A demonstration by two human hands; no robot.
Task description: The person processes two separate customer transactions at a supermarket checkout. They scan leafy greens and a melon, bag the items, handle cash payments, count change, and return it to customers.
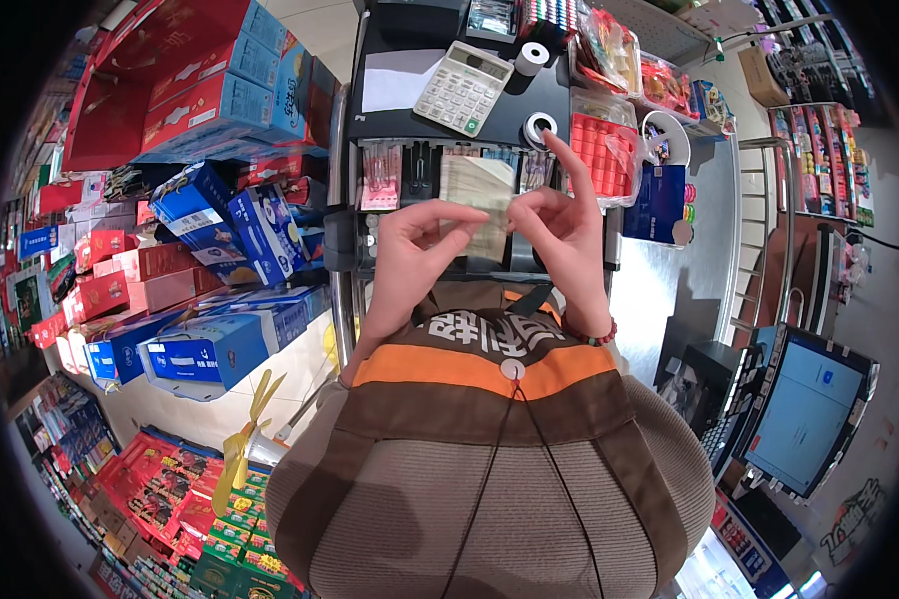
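Both hands are over an open cash drawer (416, 196) that holds banknotes under clips and some coins. Between them is a pale greenish paper (478, 180), blurred, that looks like one or more banknotes. My left hand (428, 243) pinches at its middle with thumb and index finger. At its right edge the thumb and a finger of my right hand (562, 232) are closed, with another finger pointing up. A white calculator (462, 87) lies on the black top beyond the drawer. Two paper rolls (531, 58) are to its right, one near my raised finger.
Red and blue cartons (217, 97) are piled at the left. Plastic tubs of red-wrapped goods (605, 150) and a blue box (655, 204) stand on the right. A metal counter (640, 299) runs beside me, with a monitor (805, 412) at the lower right.
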